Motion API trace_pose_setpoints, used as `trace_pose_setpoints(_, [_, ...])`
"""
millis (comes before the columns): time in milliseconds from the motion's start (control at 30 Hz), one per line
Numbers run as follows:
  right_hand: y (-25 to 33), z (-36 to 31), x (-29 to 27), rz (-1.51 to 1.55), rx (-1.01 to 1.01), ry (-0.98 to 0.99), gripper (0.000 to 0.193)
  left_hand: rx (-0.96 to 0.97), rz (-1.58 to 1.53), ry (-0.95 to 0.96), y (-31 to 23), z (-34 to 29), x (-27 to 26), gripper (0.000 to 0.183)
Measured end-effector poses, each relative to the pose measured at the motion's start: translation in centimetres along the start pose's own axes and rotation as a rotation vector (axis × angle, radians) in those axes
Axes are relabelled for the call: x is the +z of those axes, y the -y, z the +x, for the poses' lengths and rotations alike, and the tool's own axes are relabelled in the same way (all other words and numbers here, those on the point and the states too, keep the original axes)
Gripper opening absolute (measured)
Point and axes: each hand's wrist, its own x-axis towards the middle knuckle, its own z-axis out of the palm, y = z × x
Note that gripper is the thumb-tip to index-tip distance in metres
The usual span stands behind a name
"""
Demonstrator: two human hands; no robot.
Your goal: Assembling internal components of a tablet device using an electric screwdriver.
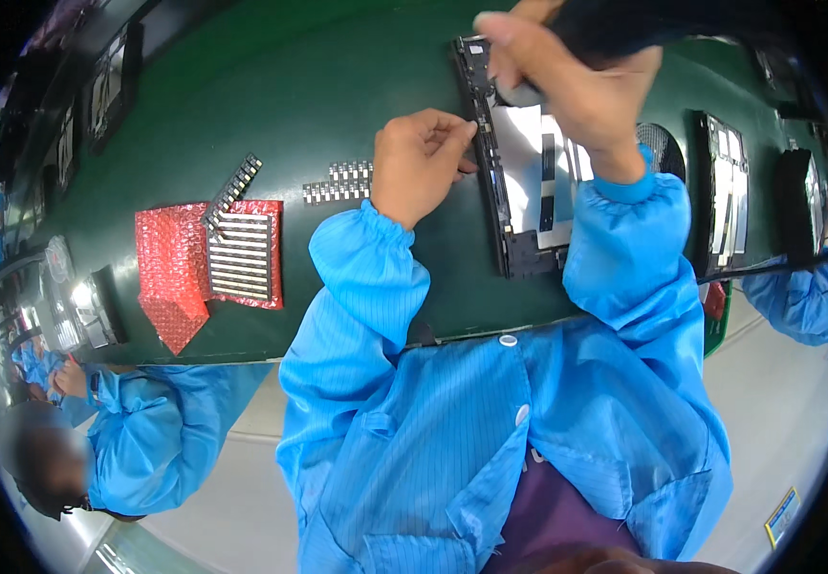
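In front of me on the green table lies a flat unit (519, 143) with a black frame and a shiny silver panel inside. My left hand (419, 163) is closed in a pinch, its fingertips at the left edge of that frame; whatever sits between them is too small to make out. Above the unit's upper part is my right hand (577, 91), curled and smeared by motion. Something rounded and grey shows under its fingers, but I cannot tell what it is. A large dark shape beside this hand covers part of the unit's far end.
Left of my left hand are small parts in rows (337, 182). Further left, red bubble wrap (170, 263) carries a stack of black-and-white strips (240, 256), with a dark strip (232, 196) across its corner. Another framed unit (723, 196) lies right. A co-worker (165, 430) sits lower left.
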Motion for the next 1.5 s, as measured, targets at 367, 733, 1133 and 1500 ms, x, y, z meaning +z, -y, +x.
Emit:
trace_pose_setpoints(367, [3.2, -2.4, -9.6, -0.306, -0.343, 0.115, 0.039, 0.354, 0.4, -0.231, -0.7, -4.0, 2.3, 0.012])
trace_pose_setpoints(733, [2.2, -5.3, -10.9, -0.004, 0.141, -0.118, 0.045, 0.777, 1.035, 0.021, -1.4, -4.4, 5.1, 0.035])
trace_pose_setpoints(1133, [1.8, -6.3, -11.0, -0.086, 0.057, 0.133, 0.056, 0.541, 1.263, -0.333, -3.2, 18.9, -9.1, 0.036])
trace_pose_setpoints(1500, [0.9, -6.9, -11.9, -0.031, -0.172, 0.091, 0.043, 0.753, 1.205, -0.017, -7.4, 16.0, 8.1, 0.042])
